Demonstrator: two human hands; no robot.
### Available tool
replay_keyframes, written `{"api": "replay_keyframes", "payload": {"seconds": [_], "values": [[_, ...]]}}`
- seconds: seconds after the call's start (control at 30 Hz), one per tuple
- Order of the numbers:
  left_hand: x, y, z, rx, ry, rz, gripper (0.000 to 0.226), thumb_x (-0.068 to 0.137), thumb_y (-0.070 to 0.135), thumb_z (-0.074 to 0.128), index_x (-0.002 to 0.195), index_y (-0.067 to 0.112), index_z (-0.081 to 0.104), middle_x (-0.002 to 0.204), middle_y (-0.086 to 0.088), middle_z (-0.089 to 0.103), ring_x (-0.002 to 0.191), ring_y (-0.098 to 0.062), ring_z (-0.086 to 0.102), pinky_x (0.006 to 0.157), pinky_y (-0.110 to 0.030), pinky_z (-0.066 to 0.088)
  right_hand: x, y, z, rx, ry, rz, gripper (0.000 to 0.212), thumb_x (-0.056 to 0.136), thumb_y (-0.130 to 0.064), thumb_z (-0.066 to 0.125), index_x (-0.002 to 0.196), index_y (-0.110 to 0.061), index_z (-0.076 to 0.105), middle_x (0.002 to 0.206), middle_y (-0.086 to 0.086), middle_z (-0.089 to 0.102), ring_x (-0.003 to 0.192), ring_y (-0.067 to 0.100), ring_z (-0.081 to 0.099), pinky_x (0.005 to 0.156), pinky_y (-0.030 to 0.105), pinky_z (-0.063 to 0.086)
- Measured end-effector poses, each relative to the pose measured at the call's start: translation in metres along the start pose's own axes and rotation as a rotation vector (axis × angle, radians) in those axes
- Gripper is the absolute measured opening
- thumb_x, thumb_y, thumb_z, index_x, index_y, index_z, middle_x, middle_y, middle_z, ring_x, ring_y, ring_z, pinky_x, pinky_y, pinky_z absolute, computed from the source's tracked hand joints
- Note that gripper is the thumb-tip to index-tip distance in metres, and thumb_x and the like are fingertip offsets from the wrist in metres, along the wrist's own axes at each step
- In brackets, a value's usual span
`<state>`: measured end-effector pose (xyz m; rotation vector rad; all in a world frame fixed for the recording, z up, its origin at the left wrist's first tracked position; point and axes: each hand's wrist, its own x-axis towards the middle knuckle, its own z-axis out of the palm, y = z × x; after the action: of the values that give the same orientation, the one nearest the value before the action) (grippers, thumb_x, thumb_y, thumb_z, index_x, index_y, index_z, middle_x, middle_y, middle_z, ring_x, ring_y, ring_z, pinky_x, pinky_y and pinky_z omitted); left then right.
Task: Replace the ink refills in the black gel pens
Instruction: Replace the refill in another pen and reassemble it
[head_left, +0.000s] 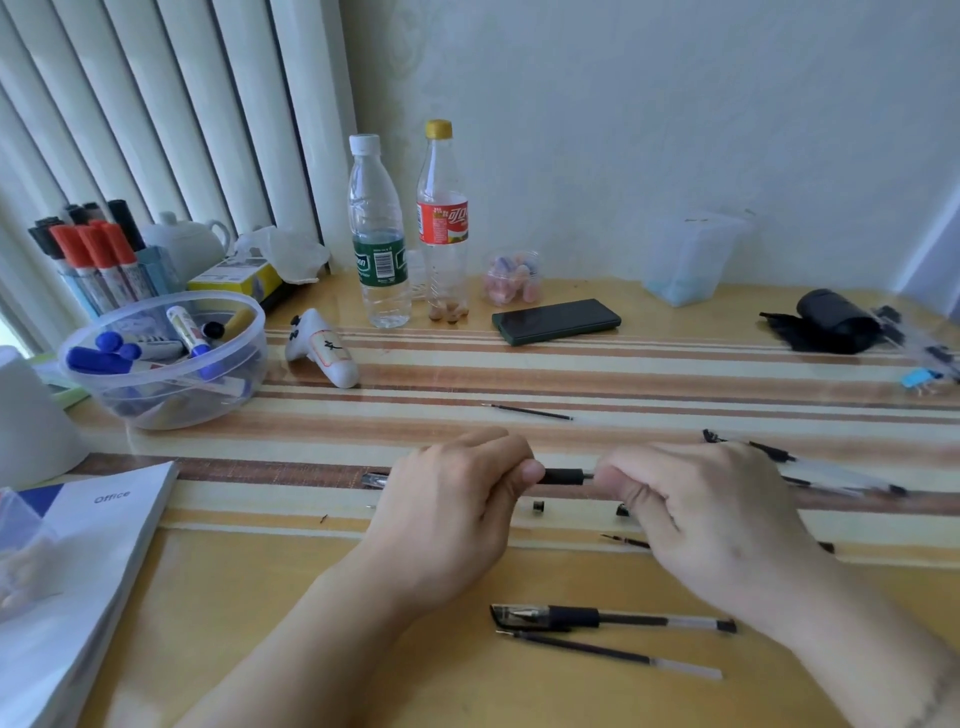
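At centre frame the left hand (447, 499) curls around a black gel pen (563, 476) held level above the striped table (467, 374), and the right hand (696, 504) pinches its tip end. Lower down, a capped pen (613, 618) lies just beside a loose refill (613, 654).

1. Two hands: a left hand (447, 514) and a right hand (696, 514).
2. Two bottles: a clear bottle (378, 234) with a white cap and a red-label bottle (442, 223) with a yellow cap.
3. One phone (556, 320).
4. One round bowl (156, 400) with blue markers inside.
5. Three red-capped markers (96, 249) in the cup, and maybe five black ones behind; they are hard to count.
6. One whole black pen (613, 618) lying near, and one held pen (563, 476).
7. Two loose refills: a thin refill (527, 411) and a long refill (613, 654).
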<state>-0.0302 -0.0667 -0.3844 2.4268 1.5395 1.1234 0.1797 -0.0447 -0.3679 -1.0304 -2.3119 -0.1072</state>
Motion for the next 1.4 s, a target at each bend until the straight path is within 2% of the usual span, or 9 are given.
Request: {"api": "replay_keyframes", "payload": {"seconds": [0.17, 0.27, 0.47, 0.7, 0.83, 0.97, 1.13, 1.27, 1.4], "values": [[0.0, -0.002, 0.0, -0.069, 0.023, -0.09, 0.035, 0.097, 0.035, 0.038, 0.064, 0.024, 0.036, 0.054, 0.01, 0.037, 0.051, -0.012, 0.037, 0.047, -0.032, 0.033, -0.002, -0.002, 0.005, 0.05, 0.171, -0.038, 0.011, 0.082, -0.031, 0.07, 0.081, -0.025, 0.079, 0.063, -0.018, 0.069, 0.055, -0.004, 0.047, 0.05, 0.015, 0.037], [-0.001, -0.004, -0.001, -0.1, 0.032, -0.102, 0.041, 0.098, 0.039, 0.036, 0.064, 0.017, 0.042, 0.055, 0.007, 0.042, 0.052, -0.017, 0.042, 0.048, -0.034, 0.036, 0.0, -0.006, 0.004, 0.109, 0.13, 0.0, 0.029, 0.087, -0.049, 0.058, 0.089, -0.026, 0.075, 0.069, -0.02, 0.069, 0.056, -0.001, 0.06, 0.049, 0.019, 0.048], [-0.001, -0.005, -0.002, -0.112, -0.008, -0.058, 0.044, 0.099, 0.044, 0.036, 0.065, 0.017, 0.047, 0.056, 0.004, 0.047, 0.054, -0.019, 0.048, 0.049, -0.039, 0.042, 0.002, -0.004, 0.002, 0.054, 0.075, 0.012, 0.026, 0.092, -0.043, 0.056, 0.082, -0.024, 0.072, 0.07, -0.028, 0.052, 0.05, -0.001, 0.043, 0.048, 0.009, 0.026], [0.002, -0.006, -0.005, -0.228, 0.005, -0.098, 0.047, 0.1, 0.039, 0.04, 0.06, 0.014, 0.047, 0.051, -0.002, 0.046, 0.049, -0.021, 0.044, 0.048, -0.042, 0.039, 0.0, -0.009, 0.006, 0.112, 0.084, -0.04, 0.033, 0.091, -0.051, 0.051, 0.094, -0.021, 0.063, 0.074, -0.023, 0.052, 0.053, -0.016, 0.044, 0.046, 0.011, 0.035], [0.002, -0.005, -0.005, -0.215, -0.017, -0.084, 0.048, 0.099, 0.04, 0.042, 0.061, 0.011, 0.051, 0.05, -0.005, 0.046, 0.048, -0.021, 0.044, 0.046, -0.041, 0.038, -0.001, -0.005, 0.008, 0.06, 0.085, -0.085, 0.033, 0.098, -0.039, 0.045, 0.09, -0.02, 0.071, 0.075, -0.013, 0.061, 0.049, 0.015, 0.055, 0.038, 0.031, 0.044], [0.002, -0.01, -0.009, -0.237, -0.014, -0.096, 0.046, 0.098, 0.038, 0.045, 0.06, 0.012, 0.052, 0.047, 0.003, 0.039, 0.044, -0.013, 0.038, 0.043, -0.03, 0.033, -0.003, -0.001, 0.009, 0.062, 0.13, -0.018, 0.011, 0.078, -0.018, 0.075, 0.085, -0.016, 0.068, 0.073, -0.01, 0.066, 0.043, 0.014, 0.054, 0.04, 0.028, 0.046], [0.003, -0.014, -0.013, -0.334, -0.06, -0.141, 0.028, 0.097, 0.033, 0.054, 0.073, 0.021, 0.062, 0.048, 0.015, 0.048, 0.04, -0.005, 0.038, 0.044, -0.011, 0.028, -0.002, -0.003, 0.005, 0.066, 0.097, -0.019, 0.026, 0.081, -0.042, 0.06, 0.08, -0.017, 0.061, 0.062, -0.017, 0.054, 0.043, 0.001, 0.037, 0.043, 0.014, 0.031], [0.003, -0.026, -0.019, -0.368, -0.045, -0.229, 0.024, 0.096, 0.036, 0.05, 0.076, 0.024, 0.06, 0.044, 0.015, 0.043, 0.038, -0.004, 0.031, 0.041, -0.015, 0.027, -0.001, 0.008, 0.003, -0.07, -0.008, 0.056, 0.016, 0.082, -0.034, 0.067, 0.082, -0.024, 0.055, 0.059, -0.02, 0.052, 0.048, -0.017, 0.03, 0.044, 0.01, 0.02], [0.004, -0.047, -0.03, -0.247, 0.051, -0.349, 0.024, 0.095, 0.036, 0.05, 0.075, 0.026, 0.059, 0.045, 0.009, 0.045, 0.038, -0.006, 0.033, 0.041, -0.016, 0.028, 0.0, 0.039, -0.001, -0.088, -0.071, 0.334, 0.024, 0.087, -0.014, 0.066, 0.079, -0.027, 0.048, 0.073, -0.018, 0.052, 0.065, -0.002, 0.049, 0.05, 0.024, 0.04]]}}
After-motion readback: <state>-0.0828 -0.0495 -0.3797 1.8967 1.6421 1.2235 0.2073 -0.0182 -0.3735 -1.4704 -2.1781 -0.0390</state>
